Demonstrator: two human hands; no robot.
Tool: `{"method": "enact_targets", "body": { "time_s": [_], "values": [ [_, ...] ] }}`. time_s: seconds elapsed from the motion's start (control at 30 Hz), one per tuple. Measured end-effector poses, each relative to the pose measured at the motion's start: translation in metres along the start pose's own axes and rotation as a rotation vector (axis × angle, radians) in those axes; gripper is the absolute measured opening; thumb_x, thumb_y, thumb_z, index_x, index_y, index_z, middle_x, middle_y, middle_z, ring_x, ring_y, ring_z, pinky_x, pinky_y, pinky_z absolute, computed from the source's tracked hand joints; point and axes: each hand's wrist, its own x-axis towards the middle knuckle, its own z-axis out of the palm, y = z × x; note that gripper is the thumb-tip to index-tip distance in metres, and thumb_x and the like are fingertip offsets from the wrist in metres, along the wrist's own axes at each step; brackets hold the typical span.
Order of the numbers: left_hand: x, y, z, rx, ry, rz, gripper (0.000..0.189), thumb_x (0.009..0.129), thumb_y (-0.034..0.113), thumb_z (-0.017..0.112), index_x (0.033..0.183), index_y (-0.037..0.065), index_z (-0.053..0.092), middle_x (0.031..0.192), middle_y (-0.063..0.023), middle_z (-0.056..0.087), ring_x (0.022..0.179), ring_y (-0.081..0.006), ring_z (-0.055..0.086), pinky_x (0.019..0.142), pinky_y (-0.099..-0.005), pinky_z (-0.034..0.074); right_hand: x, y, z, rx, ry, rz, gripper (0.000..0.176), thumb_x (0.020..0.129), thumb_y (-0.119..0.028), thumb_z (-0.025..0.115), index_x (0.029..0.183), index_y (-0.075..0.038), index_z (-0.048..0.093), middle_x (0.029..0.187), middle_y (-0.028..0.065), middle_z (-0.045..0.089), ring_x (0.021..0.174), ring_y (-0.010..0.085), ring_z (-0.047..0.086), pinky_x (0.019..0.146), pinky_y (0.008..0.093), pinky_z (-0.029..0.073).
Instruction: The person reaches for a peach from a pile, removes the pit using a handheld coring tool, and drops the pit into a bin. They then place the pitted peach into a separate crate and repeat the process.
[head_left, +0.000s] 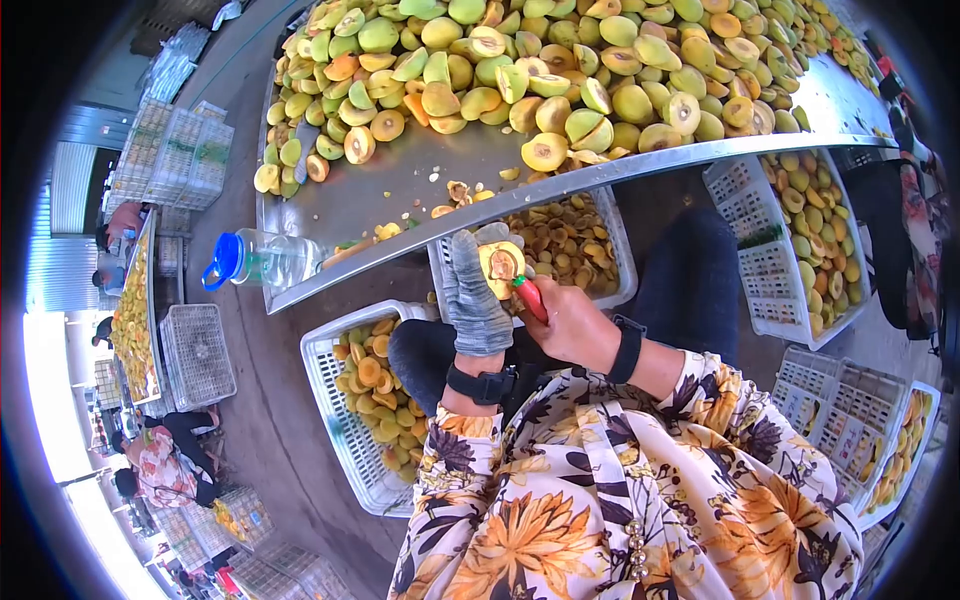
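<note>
My left hand, in a grey knit glove, is closed around a halved yellow peach with its cut face and brown pit area turned up. My bare right hand grips a small tool with a red handle and a green collar. The tool's tip meets the peach near its middle, and its blade is hidden. Both hands are close together over my lap, just below the edge of the metal table. Behind them, a crate holds brownish-yellow fruit pieces.
Halved peaches are heaped across the table. A clear bottle with a blue cap lies by its left corner. White crates of peaches stand at my left and right. Other people work at the far left.
</note>
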Motion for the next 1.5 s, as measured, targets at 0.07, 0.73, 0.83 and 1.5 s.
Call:
{"method": "enact_targets", "body": {
  "time_s": [0.07,0.73,0.83,1.5],
  "values": [
    [-0.002,0.005,0.006,0.042,0.014,0.045,0.056,0.083,0.054,0.047,0.097,0.000,0.055,0.080,-0.0135,0.062,0.064,-0.0220,0.061,0.054,-0.0318,0.053,-0.004,-0.004,-0.003,-0.006,0.006,0.003,0.016,0.073,-0.004,0.057,0.083,0.003,0.047,0.061,0.0226,0.052,0.059,0.0379,0.055,0.053,0.0384,0.042],
    [0.000,0.022,0.001,-0.088,-0.133,-0.215,0.042,0.082,0.042,0.056,0.095,0.002,0.057,0.081,-0.0104,0.062,0.068,-0.0219,0.061,0.064,-0.0321,0.052,0.008,-0.006,-0.019,0.231,-0.354,0.217,0.011,0.076,-0.009,0.056,0.077,-0.001,0.048,0.055,0.0106,0.048,0.049,0.0194,0.048,0.049,0.0330,0.039],
    [0.006,0.022,-0.006,-0.084,-0.197,-0.383,0.040,0.081,0.040,0.059,0.091,0.001,0.058,0.077,-0.0106,0.061,0.065,-0.0212,0.061,0.056,-0.0320,0.052,0.008,0.009,-0.012,0.052,-0.297,-0.024,0.011,0.076,-0.008,0.055,0.077,-0.001,0.048,0.053,0.0101,0.047,0.048,0.0195,0.049,0.048,0.0328,0.039],
    [0.002,0.028,-0.002,-0.090,-0.192,-0.261,0.026,0.080,0.023,0.063,0.090,0.002,0.054,0.069,-0.0114,0.060,0.051,-0.0188,0.059,0.040,-0.0283,0.049,0.005,-0.022,-0.013,1.050,-0.803,0.718,0.016,0.085,-0.005,0.048,0.100,-0.002,0.046,0.055,0.0006,0.042,0.035,0.0056,0.033,0.032,0.0226,0.032]
  ]
}}
